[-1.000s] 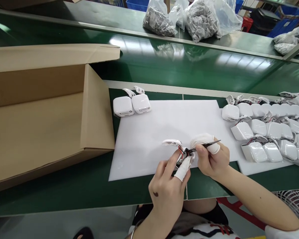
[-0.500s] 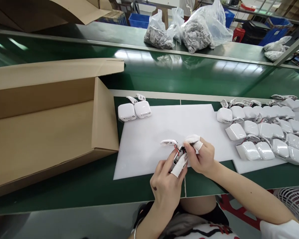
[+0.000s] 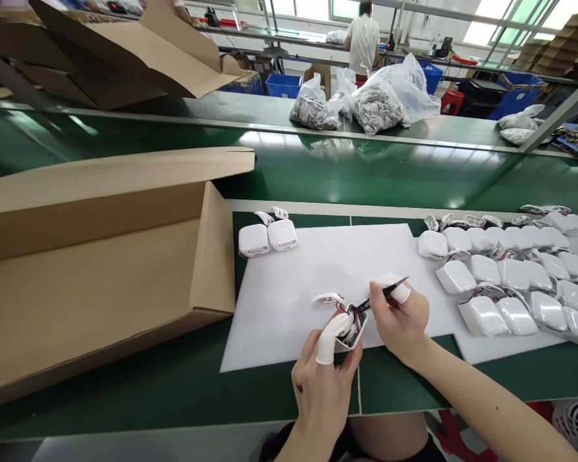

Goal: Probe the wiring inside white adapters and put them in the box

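Note:
My left hand (image 3: pixel 324 372) is closed around a small white plastic housing (image 3: pixel 362 333), its open side up, coloured wires and dark parts showing inside. A white cover piece (image 3: pixel 328 299) hangs off its far left side on red and black wires. My right hand (image 3: pixel 404 321) grips black tweezers (image 3: pixel 389 290), whose one end reaches into the housing's upper edge. White finger cots sit on fingers of both hands. Under them lies a white sheet (image 3: pixel 274 321). Two similar white housings (image 3: pixel 253 240) with small curved pieces stand at the sheet's far left corner.
Several rows of white housings (image 3: pixel 514 273) fill the right side of the bench. A big open cardboard box (image 3: pixel 212 256) stands at left. Beyond the green belt, plastic bags of small parts (image 3: pixel 376 106) rest on a shelf. A person (image 3: pixel 363 42) is in the background.
My right hand has drawn a little right and now shows tweezers at the housing. The housing has turned, its open side facing me more. The camera view has tipped upward.

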`<action>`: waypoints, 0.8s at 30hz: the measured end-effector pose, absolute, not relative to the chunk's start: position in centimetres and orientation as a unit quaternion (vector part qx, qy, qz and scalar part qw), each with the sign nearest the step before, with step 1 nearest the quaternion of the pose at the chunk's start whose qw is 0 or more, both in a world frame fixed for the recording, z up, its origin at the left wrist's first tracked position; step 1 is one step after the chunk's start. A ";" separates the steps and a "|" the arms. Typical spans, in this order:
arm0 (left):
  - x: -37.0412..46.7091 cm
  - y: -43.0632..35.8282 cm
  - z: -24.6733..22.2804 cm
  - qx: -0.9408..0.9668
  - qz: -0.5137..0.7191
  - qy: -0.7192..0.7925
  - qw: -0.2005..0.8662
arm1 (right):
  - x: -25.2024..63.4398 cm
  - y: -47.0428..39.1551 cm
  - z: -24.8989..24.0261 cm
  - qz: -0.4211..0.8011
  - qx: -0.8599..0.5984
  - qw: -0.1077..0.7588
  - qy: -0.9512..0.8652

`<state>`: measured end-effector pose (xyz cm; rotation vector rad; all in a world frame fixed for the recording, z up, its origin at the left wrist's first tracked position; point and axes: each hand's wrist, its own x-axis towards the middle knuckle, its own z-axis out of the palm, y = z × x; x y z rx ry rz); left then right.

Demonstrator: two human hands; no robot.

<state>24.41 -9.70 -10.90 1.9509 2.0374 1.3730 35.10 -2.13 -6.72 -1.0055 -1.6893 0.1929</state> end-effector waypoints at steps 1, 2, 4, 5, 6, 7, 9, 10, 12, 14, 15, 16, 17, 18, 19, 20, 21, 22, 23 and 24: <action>24.4 -9.7 -10.9 0.619 0.440 0.651 0.007 | 35.0 -2.1 -6.7 0.077 -0.420 0.548 -0.719; 24.4 -9.7 -10.9 0.617 0.442 0.652 0.011 | 34.9 -2.0 -6.7 0.076 -0.420 0.547 -0.721; 24.5 -9.7 -10.8 0.615 0.445 0.650 0.019 | 34.9 -2.0 -6.7 0.085 -0.433 0.546 -0.712; 24.5 -9.7 -10.8 0.616 0.447 0.648 0.023 | 34.9 -2.0 -6.7 0.091 -0.445 0.546 -0.704; 24.5 -9.7 -10.7 0.618 0.447 0.646 0.026 | 34.9 -1.9 -6.7 0.095 -0.457 0.545 -0.697; 24.5 -9.7 -10.7 0.620 0.447 0.645 0.029 | 34.9 -1.9 -6.7 0.093 -0.469 0.544 -0.689; 24.5 -9.7 -10.6 0.624 0.445 0.642 0.032 | 34.9 -2.0 -6.7 0.080 -0.486 0.541 -0.681; 24.4 -9.7 -10.6 0.625 0.444 0.641 0.031 | 34.9 -2.1 -6.7 0.070 -0.489 0.542 -0.680; 24.4 -9.7 -10.6 0.628 0.445 0.638 0.030 | 34.9 -2.2 -6.8 0.051 -0.482 0.546 -0.684; 24.4 -9.8 -10.5 0.629 0.447 0.636 0.026 | 34.9 -2.4 -6.8 0.040 -0.469 0.548 -0.692; 24.4 -9.8 -10.5 0.631 0.447 0.634 0.023 | 34.8 -2.4 -6.8 0.039 -0.467 0.547 -0.694; 24.4 -9.8 -10.5 0.632 0.447 0.632 0.020 | 34.8 -2.5 -6.9 0.042 -0.470 0.545 -0.693; 24.4 -9.8 -10.5 0.634 0.446 0.631 0.016 | 34.8 -2.4 -6.9 0.046 -0.478 0.543 -0.689; 24.4 -9.8 -10.5 0.637 0.445 0.630 0.014 | 34.8 -2.4 -6.9 0.049 -0.487 0.541 -0.684; 24.4 -9.8 -10.6 0.640 0.444 0.627 0.012 | 34.7 -2.3 -7.0 0.048 -0.496 0.539 -0.679; 24.4 -9.7 -10.6 0.642 0.445 0.625 0.012 | 34.7 -2.2 -7.0 0.043 -0.500 0.539 -0.676; 24.4 -9.6 -10.7 0.642 0.447 0.622 0.012 | 34.7 -2.1 -7.1 0.034 -0.500 0.539 -0.677; 24.4 -9.5 -10.7 0.641 0.451 0.620 0.013 | 34.7 -2.1 -7.2 0.022 -0.496 0.540 -0.679; 24.3 -9.5 -10.8 0.640 0.455 0.619 0.015 | 34.8 -2.0 -7.4 0.010 -0.490 0.541 -0.683; 24.3 -9.4 -10.9 0.638 0.457 0.620 0.018 | 34.9 -2.1 -7.5 0.003 -0.483 0.542 -0.688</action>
